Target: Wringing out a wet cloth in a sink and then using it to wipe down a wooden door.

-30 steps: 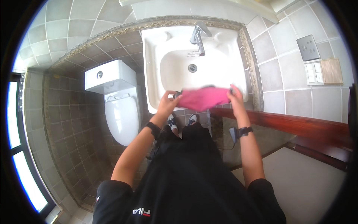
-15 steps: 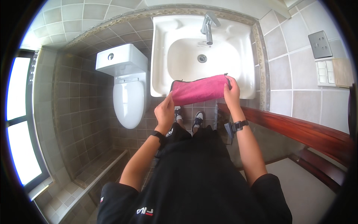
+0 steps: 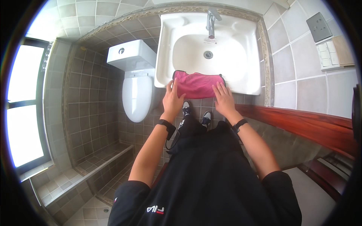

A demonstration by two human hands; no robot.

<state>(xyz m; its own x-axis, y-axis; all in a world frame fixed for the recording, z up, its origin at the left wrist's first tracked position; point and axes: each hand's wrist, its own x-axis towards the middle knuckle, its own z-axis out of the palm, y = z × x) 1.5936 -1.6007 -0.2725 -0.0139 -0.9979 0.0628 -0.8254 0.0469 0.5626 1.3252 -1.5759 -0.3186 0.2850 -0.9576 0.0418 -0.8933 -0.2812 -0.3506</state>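
Head view: the dark-edged pink fabric cloth (image 3: 200, 84), no longer held outstretched, lay over the white ceramic sink's front rim (image 3: 245, 90), seemingly borne by it; my right hand (image 3: 225, 102) spread flat, ungripping; my left hand (image 3: 173, 101) touched cloth, grip unclear.

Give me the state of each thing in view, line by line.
Pink cloth: spread out, slightly rumpled, across the sink's front edge
Left hand: at cloth's left end, grip unclear
Right hand: fingers spread on cloth
Faucet: no stream visible
Toilet lid: down
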